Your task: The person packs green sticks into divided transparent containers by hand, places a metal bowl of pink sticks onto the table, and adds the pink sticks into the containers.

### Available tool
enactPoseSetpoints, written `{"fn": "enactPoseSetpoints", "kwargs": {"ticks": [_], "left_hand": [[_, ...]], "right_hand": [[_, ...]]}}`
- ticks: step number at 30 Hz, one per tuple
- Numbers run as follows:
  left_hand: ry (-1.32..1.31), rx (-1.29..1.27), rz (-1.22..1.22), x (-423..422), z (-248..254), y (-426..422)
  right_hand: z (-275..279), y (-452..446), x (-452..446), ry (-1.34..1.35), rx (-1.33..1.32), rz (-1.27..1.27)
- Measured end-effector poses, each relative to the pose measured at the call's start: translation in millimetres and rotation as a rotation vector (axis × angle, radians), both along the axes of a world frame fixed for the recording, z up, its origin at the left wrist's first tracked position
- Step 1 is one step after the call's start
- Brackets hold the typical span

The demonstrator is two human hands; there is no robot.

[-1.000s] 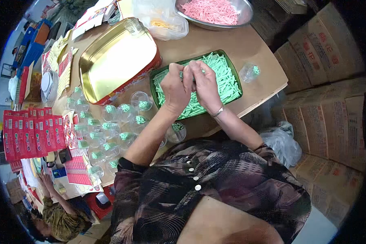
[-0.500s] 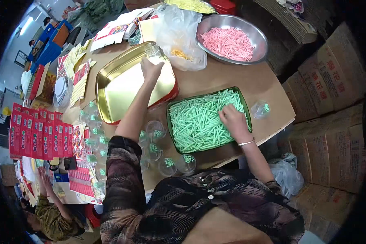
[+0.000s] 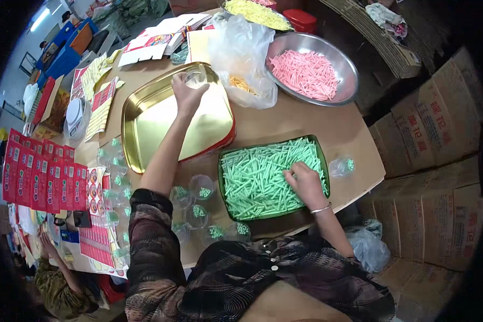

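The left hand [image 3: 189, 97] is at a clear, round plastic cup [image 3: 195, 78] in the far right corner of a shallow, gold-lined rectangular tin [image 3: 163, 115] with red outer walls. Its thumb and fingers are apart at the cup's near edge; whether they grip it, I cannot tell.

The right hand [image 3: 305, 185] is over the right part of a dark green rectangular tray [image 3: 327, 189], its fingers bent and bunched at the heap of thin, pale green sticks [image 3: 260, 180]. I cannot tell whether they are clamped on any; sticks lie just beside the fingertips and to their left.

1 clear cup with green-tipped sticks [image 3: 342, 167] lies right of the tray; more stick-filled clear cups [image 3: 197, 216] are on its left. Beyond the tray is an oval steel bowl [image 3: 350, 75] of pink sticks [image 3: 306, 74].
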State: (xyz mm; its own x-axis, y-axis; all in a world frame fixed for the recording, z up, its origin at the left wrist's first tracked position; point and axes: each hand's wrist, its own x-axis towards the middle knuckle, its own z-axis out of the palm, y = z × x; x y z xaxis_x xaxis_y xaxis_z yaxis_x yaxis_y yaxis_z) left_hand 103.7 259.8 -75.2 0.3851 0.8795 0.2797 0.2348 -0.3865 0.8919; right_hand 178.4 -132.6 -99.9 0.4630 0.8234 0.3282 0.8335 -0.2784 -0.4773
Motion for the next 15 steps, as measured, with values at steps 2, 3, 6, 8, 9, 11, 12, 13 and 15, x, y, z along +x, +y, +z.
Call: {"fn": "enactPoseSetpoints", "kwargs": {"ticks": [2, 3, 6, 8, 9, 11, 12, 13, 15], "left_hand": [[-0.226, 0.106, -0.104, -29, 30, -37], [-0.212, 0.096, -0.100, -42, 44, -59], [-0.189, 0.093, -0.254, -74, 79, -135], [-0.170, 0.053, -0.331, -88, 76, -175], [-0.144, 0.063, -0.378, -92, 74, -190], [-0.100, 0.094, -0.480, -93, 71, -215], [-0.083, 0.115, -0.529, -93, 71, -227], [-0.083, 0.105, -0.550, -94, 72, -239], [-0.042, 0.131, -0.539, -96, 75, -257]], "right_hand": [[4, 1, 1, 0.076, 0.067, -0.036], [7, 2, 3, 0.115, 0.105, -0.038], [29, 11, 1, 0.246, 0.224, -0.048], [65, 12, -15, 0.460, 0.371, -0.075], [88, 17, -23, 0.582, 0.442, -0.097], [114, 24, -35, 0.625, 0.597, -0.037], [123, 27, -39, 0.651, 0.670, 0.010], [128, 31, -43, 0.641, 0.707, 0.030], [130, 37, -47, 0.625, 0.751, 0.041]]}}
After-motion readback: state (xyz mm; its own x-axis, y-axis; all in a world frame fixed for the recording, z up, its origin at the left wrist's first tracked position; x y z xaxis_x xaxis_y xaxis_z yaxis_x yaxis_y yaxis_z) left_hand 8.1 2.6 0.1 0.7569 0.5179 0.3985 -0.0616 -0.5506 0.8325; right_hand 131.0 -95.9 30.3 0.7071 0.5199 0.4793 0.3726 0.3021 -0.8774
